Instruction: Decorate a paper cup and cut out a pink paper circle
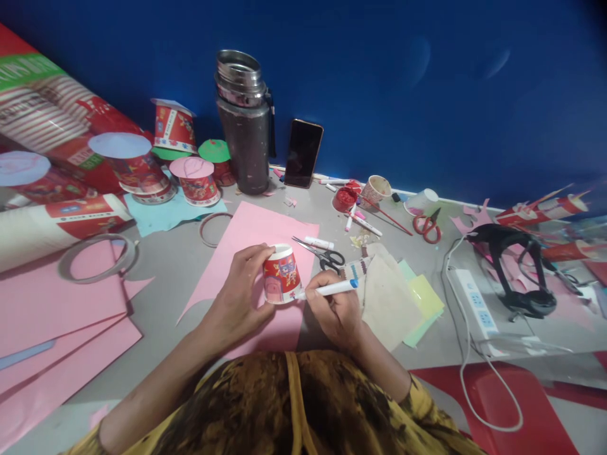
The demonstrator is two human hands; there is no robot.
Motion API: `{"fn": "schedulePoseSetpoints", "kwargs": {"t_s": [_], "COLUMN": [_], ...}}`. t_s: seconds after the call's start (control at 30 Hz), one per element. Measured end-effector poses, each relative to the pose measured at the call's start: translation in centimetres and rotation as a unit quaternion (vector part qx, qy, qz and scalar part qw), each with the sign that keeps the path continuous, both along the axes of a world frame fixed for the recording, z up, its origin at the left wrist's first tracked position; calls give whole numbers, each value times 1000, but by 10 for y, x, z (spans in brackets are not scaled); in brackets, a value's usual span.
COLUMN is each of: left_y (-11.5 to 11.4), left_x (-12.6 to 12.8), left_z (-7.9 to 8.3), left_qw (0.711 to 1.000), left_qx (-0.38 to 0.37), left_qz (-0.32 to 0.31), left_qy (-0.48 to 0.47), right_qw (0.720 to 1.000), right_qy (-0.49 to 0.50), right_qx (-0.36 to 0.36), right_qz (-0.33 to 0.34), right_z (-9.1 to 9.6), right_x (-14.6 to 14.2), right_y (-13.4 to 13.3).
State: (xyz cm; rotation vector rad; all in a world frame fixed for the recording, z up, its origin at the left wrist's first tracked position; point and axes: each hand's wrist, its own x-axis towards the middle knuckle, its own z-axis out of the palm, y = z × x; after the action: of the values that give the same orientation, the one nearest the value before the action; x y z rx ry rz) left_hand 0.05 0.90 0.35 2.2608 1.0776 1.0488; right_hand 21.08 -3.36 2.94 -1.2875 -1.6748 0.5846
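Note:
My left hand point(246, 287) is closed around the left side of a red printed paper cup point(283, 276) with a white rim. In my right hand point(336, 311) is a white marker pen point(334, 288) with a blue end, gripped like a writing tool. Its tip touches or almost touches the lower right side of the cup. Both hands are over a sheet of pink paper point(265, 230). Just beyond my right hand lie black-handled scissors point(327, 256) and a white marker point(319, 242).
Paper cups with paper discs point(194, 180) stand left, near a dark thermos point(245, 133). A phone point(303, 153) leans on the blue wall. Red-handled scissors point(427, 226), a power strip point(475, 303) and a black head strap point(515, 268) lie right. Tape point(97, 278) rests on pink paper.

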Motion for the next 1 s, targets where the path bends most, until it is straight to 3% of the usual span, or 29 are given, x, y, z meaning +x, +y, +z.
{"fn": "schedulePoseSetpoints", "kwargs": {"t_s": [0.3,0.6,1.0], "left_y": [1,1,1], "left_x": [-1,0,0], "left_z": [1,0,1], "left_qw": [1000,1000,1000], "left_qx": [-5,1,-1], "left_qz": [-1,11,4], "left_qy": [5,3,5], "right_qw": [999,995,999], "right_qy": [14,44,16], "right_qx": [-37,24,18], "right_qz": [-13,-85,-35], "right_z": [-6,-4,-5], "right_x": [-1,1,-1], "right_y": [2,-2,0]}}
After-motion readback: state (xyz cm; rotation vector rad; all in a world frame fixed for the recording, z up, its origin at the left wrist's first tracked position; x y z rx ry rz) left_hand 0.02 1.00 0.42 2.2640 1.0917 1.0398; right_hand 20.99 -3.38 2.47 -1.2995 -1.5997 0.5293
